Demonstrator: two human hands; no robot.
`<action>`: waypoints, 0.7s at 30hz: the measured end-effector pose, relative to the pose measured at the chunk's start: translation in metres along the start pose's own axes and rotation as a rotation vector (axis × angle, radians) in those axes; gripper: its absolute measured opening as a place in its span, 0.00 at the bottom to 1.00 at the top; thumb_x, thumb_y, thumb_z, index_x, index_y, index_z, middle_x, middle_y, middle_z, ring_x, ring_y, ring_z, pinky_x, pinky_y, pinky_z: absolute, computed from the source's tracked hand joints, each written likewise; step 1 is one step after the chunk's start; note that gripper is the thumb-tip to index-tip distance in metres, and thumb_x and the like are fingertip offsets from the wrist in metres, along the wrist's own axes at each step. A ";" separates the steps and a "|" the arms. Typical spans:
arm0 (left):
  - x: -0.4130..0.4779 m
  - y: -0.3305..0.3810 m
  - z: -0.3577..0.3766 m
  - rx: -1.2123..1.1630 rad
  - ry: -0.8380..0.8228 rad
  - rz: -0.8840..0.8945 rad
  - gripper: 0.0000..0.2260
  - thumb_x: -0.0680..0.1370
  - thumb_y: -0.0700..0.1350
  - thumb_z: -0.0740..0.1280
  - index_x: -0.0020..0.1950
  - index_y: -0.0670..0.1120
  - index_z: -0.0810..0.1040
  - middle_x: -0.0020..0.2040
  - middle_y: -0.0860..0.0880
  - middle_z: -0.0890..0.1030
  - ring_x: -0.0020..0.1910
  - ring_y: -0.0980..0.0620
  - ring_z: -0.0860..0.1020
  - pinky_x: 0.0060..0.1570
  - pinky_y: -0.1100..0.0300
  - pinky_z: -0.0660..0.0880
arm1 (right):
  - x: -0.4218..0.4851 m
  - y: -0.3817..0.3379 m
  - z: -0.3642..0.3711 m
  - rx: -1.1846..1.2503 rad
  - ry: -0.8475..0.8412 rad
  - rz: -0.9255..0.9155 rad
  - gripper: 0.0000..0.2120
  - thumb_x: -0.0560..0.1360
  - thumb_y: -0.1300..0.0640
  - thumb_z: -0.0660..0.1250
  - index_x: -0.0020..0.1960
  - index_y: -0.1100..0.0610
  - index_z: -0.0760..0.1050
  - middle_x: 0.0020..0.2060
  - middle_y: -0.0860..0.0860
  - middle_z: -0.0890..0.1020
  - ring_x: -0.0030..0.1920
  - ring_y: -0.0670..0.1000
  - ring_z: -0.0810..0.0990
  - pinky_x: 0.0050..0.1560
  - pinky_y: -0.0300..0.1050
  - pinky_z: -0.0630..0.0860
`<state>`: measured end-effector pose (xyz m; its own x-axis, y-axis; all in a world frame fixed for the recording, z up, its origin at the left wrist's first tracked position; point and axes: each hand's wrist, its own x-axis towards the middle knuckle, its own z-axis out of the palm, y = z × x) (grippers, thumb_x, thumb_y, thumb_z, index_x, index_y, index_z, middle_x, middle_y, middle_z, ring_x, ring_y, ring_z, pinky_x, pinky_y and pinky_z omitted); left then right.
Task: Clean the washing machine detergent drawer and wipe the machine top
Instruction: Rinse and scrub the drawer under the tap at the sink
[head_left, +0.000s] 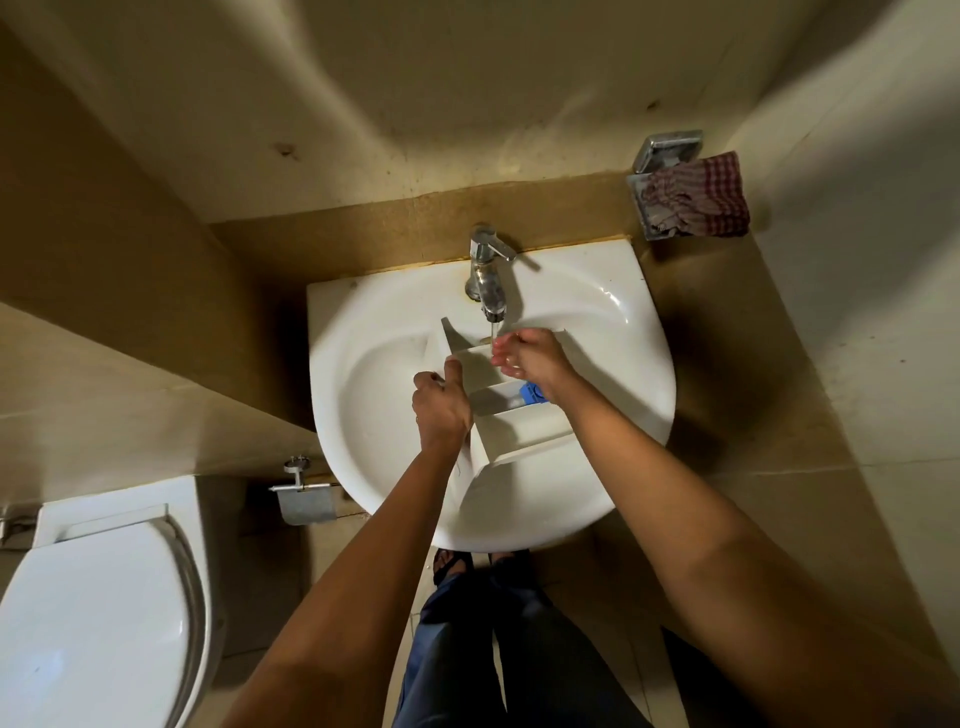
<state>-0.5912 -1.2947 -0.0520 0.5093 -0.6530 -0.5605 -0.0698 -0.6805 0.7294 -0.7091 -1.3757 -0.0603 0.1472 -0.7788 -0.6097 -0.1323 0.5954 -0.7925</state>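
Observation:
A white detergent drawer (511, 428) with several compartments and a blue insert (532, 393) lies in the white washbasin (613, 374). Water runs from the chrome tap (488, 278) into the drawer's far compartment. My left hand (440, 402) grips the drawer's left wall, thumb up along its edge. My right hand (527, 354) reaches into the far compartment under the stream, its fingers bent against the inside of the drawer. No washing machine is in view.
A red checked cloth (698, 197) lies bunched in a metal wall holder (667, 150) at the back right. A toilet (98, 597) with its lid down stands at the left, with a paper holder (304, 499) beside it. My feet stand under the basin.

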 end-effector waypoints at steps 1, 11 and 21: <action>0.000 0.000 0.000 0.002 0.003 0.005 0.19 0.82 0.59 0.56 0.53 0.42 0.67 0.50 0.42 0.75 0.50 0.41 0.74 0.51 0.54 0.68 | 0.003 -0.006 0.007 0.186 -0.045 0.111 0.09 0.80 0.63 0.59 0.43 0.61 0.75 0.38 0.54 0.79 0.38 0.49 0.80 0.41 0.43 0.79; 0.000 0.000 -0.001 0.023 0.003 0.025 0.17 0.82 0.58 0.56 0.52 0.43 0.66 0.49 0.43 0.74 0.48 0.44 0.72 0.48 0.57 0.66 | 0.022 -0.020 0.031 0.974 -0.058 0.381 0.12 0.81 0.65 0.53 0.42 0.65 0.70 0.35 0.55 0.73 0.35 0.48 0.72 0.27 0.36 0.74; 0.001 -0.001 -0.001 0.026 0.010 0.023 0.20 0.82 0.58 0.55 0.55 0.40 0.69 0.52 0.41 0.76 0.51 0.42 0.73 0.50 0.56 0.67 | 0.028 -0.017 0.023 0.947 -0.103 0.397 0.10 0.80 0.68 0.53 0.45 0.66 0.71 0.36 0.58 0.74 0.35 0.50 0.73 0.25 0.37 0.75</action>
<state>-0.5902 -1.2943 -0.0531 0.5156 -0.6652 -0.5401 -0.1034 -0.6741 0.7314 -0.6806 -1.4028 -0.0642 0.3505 -0.4981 -0.7931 0.6303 0.7518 -0.1936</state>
